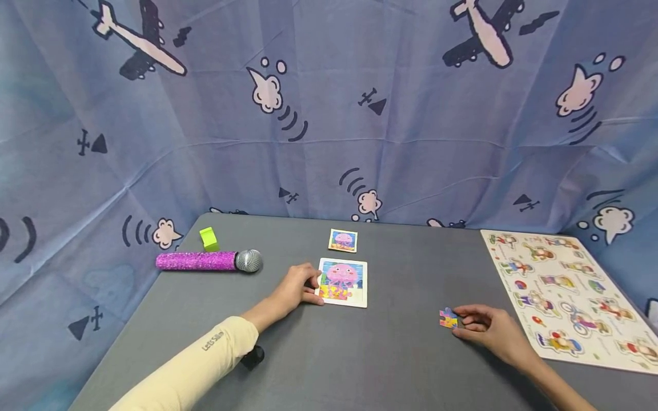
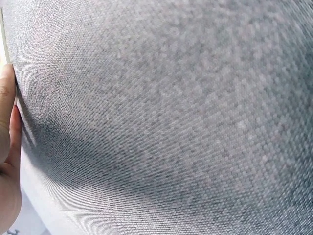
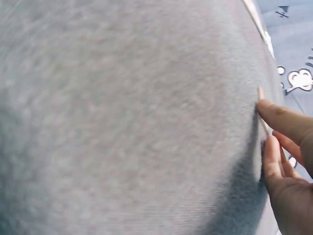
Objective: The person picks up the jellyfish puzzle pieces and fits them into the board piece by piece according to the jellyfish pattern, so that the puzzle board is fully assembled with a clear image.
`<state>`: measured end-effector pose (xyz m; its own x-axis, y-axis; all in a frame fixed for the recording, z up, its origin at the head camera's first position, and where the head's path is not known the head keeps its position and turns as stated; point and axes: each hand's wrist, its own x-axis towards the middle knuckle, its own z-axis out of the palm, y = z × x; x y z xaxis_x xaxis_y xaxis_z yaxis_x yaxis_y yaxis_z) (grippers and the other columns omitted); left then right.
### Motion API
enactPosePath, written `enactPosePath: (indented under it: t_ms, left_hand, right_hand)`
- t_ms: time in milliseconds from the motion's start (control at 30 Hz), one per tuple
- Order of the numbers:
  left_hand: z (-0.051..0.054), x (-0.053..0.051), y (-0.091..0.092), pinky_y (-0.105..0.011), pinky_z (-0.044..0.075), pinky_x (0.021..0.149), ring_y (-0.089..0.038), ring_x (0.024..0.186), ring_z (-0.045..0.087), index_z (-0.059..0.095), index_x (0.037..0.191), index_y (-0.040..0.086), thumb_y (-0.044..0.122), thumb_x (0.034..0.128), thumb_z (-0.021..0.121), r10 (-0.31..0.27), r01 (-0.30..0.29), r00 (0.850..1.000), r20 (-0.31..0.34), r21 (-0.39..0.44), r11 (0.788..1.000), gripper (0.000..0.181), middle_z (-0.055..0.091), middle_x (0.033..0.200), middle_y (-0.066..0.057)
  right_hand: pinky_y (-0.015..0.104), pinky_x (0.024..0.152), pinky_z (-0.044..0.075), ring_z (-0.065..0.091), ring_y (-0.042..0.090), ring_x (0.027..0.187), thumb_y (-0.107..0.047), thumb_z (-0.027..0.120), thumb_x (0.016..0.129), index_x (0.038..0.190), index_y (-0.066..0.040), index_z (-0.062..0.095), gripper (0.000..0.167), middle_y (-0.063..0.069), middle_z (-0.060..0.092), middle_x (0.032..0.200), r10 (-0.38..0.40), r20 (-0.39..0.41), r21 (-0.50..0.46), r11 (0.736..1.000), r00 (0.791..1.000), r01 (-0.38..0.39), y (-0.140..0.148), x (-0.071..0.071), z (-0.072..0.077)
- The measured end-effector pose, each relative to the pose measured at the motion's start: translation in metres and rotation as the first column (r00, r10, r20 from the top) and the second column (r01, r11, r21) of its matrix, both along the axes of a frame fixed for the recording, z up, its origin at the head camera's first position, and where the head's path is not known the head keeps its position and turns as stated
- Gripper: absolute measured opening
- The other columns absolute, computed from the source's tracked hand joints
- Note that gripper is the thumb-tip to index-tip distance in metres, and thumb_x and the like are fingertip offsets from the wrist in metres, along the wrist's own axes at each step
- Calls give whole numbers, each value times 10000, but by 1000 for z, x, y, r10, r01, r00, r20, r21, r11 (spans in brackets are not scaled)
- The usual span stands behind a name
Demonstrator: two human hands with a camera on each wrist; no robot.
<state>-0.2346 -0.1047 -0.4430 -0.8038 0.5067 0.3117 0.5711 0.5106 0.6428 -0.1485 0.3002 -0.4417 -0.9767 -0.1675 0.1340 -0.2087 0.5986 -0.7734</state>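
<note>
My right hand pinches a small puzzle piece, blue, pink and yellow, between thumb and fingers at the right of the table. In the right wrist view the piece shows only as a thin pale edge at the fingertips. Curled at the left edge of a white-framed jellyfish puzzle, my left hand grips the frame with thumb and fingers. A gap in the picture's lower right corner shows the bare backing. Behind the puzzle lies a small jellyfish picture card.
A purple glittery microphone lies at the left, with a lime-green block behind it. A large white board with cartoon figures covers the right side. Near the left sleeve sits a small black object. A patterned blue curtain closes the back.
</note>
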Motion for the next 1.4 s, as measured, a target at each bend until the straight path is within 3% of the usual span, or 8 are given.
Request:
enactPosePath:
  t_ms: [200, 433, 533, 667, 833, 1000, 1400]
  left_hand:
    - [0, 0, 1, -205, 552, 670, -271, 859, 626, 572, 699, -8, 88, 611, 893, 7, -7, 1000, -1, 3, 1000, 347, 571, 799, -103]
    - [-1, -1, 0, -205, 547, 689, -284, 890, 631, 560, 673, 1, 93, 592, 904, 15, -15, 999, -37, -7, 1000, 366, 586, 797, -96]
    - [-1, -1, 0, -196, 543, 695, -278, 890, 630, 559, 674, 1, 93, 591, 904, 21, -21, 999, -27, -6, 1000, 366, 585, 794, -95]
    - [-2, -2, 1, -175, 539, 692, -318, 957, 630, 558, 685, -4, 88, 612, 895, 14, -14, 1000, 13, -2, 1000, 357, 601, 851, -131]
    - [-3, -3, 0, -180, 543, 690, -344, 1003, 621, 550, 688, -8, 76, 621, 889, 11, -12, 999, 38, 6, 1000, 356, 603, 881, -148]
    - [-2, -1, 0, -211, 556, 686, -336, 991, 626, 554, 686, -13, 70, 611, 892, 12, -13, 1000, 26, 22, 1000, 356, 599, 856, -140]
    - [-2, -1, 1, -197, 551, 684, -337, 985, 624, 558, 690, -18, 61, 619, 887, 11, -12, 999, 39, 19, 1000, 346, 606, 883, -157]
  right_hand:
    - [172, 585, 521, 585, -35, 692, -71, 812, 738, 966, 21, 696, 272, 74, 639, 893, -35, -31, 82, 996, 999, 38, -2, -1, -1]
    - [191, 570, 525, 627, 11, 701, 32, 755, 773, 1002, 110, 631, 272, 50, 675, 814, 41, -36, -56, 998, 999, -43, 3, -4, 0]
    - [219, 603, 546, 652, 33, 751, 39, 719, 809, 1066, 152, 583, 312, 28, 684, 867, 62, 35, -133, 989, 997, -57, 6, -6, 3]
    - [251, 657, 562, 672, 67, 802, -8, 696, 851, 1147, 171, 540, 379, 30, 700, 922, 49, 168, -216, 976, 985, -11, 7, -7, 7]
    - [261, 700, 561, 685, 94, 839, -54, 707, 856, 1185, 155, 548, 421, 40, 713, 957, 55, 246, -263, 965, 968, 12, 3, -10, 10]
    - [274, 712, 562, 689, 120, 853, -53, 706, 856, 1175, 150, 568, 403, 50, 719, 971, 105, 259, -323, 946, 960, -16, -9, -15, 13]
    - [263, 721, 563, 690, 126, 836, -9, 725, 823, 1120, 183, 576, 383, 53, 719, 944, 186, 176, -428, 899, 967, -95, -46, -33, 7]
